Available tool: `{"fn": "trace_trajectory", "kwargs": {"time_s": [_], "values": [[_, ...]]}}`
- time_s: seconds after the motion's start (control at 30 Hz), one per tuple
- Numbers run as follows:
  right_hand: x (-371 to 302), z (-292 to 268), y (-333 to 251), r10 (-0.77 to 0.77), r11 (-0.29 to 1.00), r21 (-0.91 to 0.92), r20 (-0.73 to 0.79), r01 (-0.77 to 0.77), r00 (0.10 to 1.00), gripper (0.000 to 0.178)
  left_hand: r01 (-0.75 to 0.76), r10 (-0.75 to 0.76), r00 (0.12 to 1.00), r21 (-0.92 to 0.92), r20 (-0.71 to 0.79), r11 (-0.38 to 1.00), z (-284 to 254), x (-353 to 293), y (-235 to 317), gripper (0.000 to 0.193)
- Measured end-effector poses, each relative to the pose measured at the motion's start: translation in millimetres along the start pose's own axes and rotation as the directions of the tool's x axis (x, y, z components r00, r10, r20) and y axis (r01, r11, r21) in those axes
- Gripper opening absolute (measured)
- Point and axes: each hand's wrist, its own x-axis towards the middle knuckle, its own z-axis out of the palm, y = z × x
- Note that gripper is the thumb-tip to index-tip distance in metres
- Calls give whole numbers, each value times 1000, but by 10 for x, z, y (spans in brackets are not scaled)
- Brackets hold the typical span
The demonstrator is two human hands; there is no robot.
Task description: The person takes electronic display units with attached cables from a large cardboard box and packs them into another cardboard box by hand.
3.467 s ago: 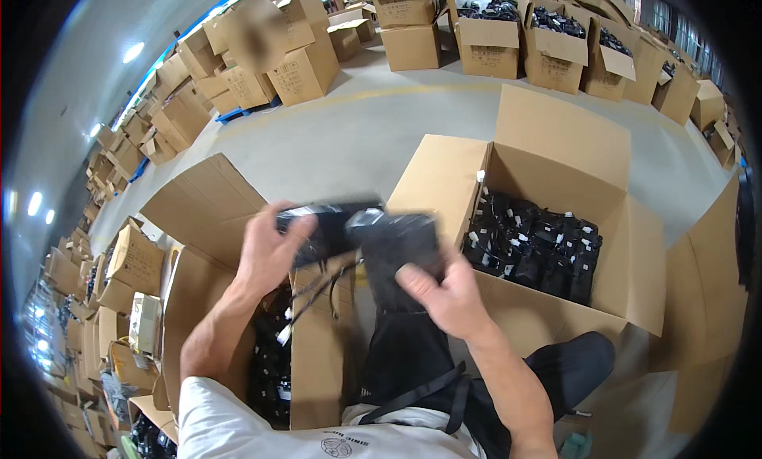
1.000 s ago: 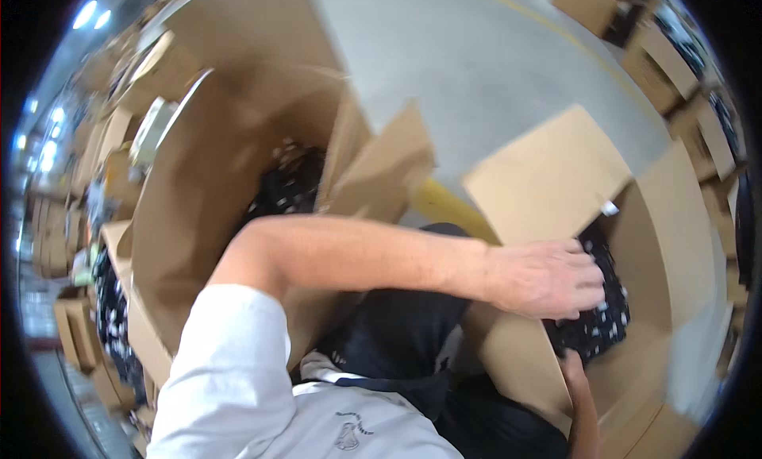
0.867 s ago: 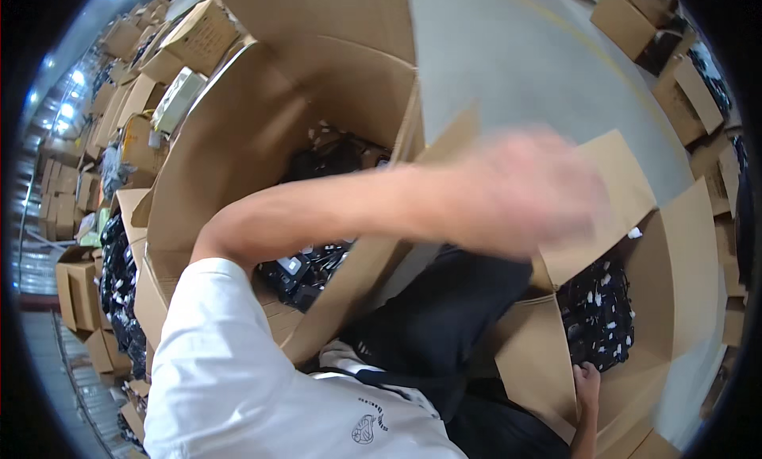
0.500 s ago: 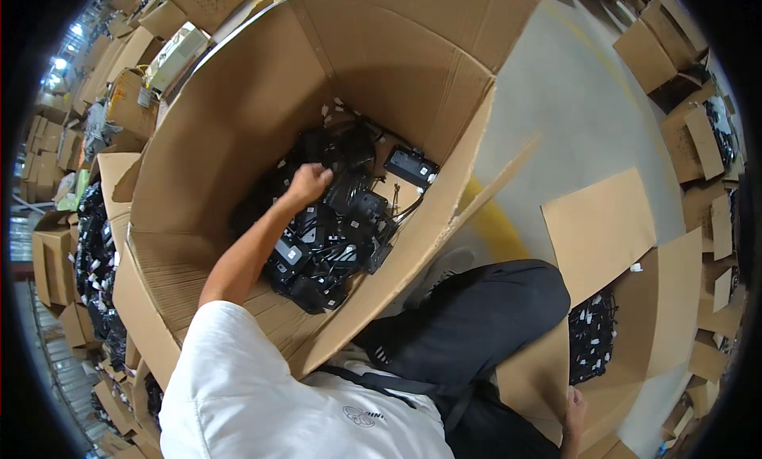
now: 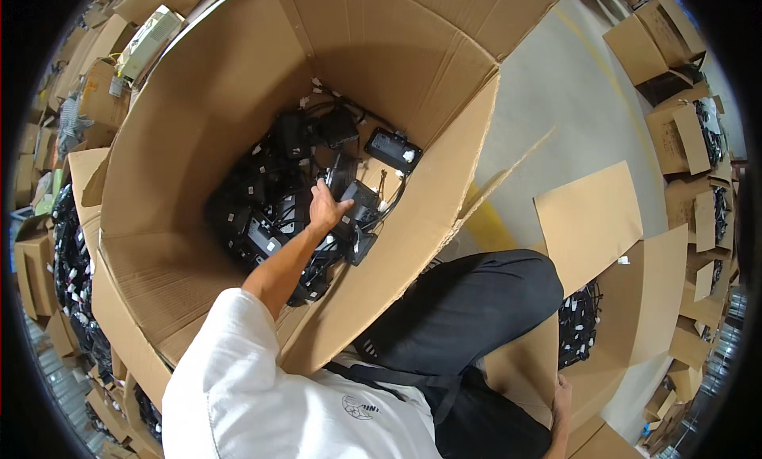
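My left hand [image 5: 325,210] reaches down into a deep cardboard box [image 5: 198,133], thumb and fingers apart, over a heap of black plastic electronic units with cables [image 5: 298,209]. Its fingertips are at the units in the middle of the heap; whether they touch one is hard to tell. Against the box's right wall, a black rectangular unit [image 5: 393,149] with a white label lies apart from the heap. Low on the right, my right hand [image 5: 562,397] is closed on the upright edge of a second cardboard box [image 5: 520,364]. Black cabled parts [image 5: 578,324] fill part of that box.
A torn flap [image 5: 508,177] juts from the deep box's near side. The second box has a raised flap [image 5: 591,213]. More open boxes [image 5: 683,141] line the right, and bagged black parts [image 5: 71,276] stand on the left. A yellow stripe [image 5: 486,221] crosses the grey floor.
My left hand has shifted nearer and deeper into the heap, its fingers spreading. The view has moved slightly. My right hand stays at the second box's edge.
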Motion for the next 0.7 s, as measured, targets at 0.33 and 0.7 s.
{"fn": "trace_trajectory", "kwargs": {"time_s": [0.33,0.7], "values": [[300,134,-197,-115,988,-79,193,132,975,34,5,6,1000,-407,27,914,149,173,-284,110],[2,34,-843,-314,938,-159,-18,307,949,26,194,326,882,-893,340,406,-2153,-106,715,66]]}}
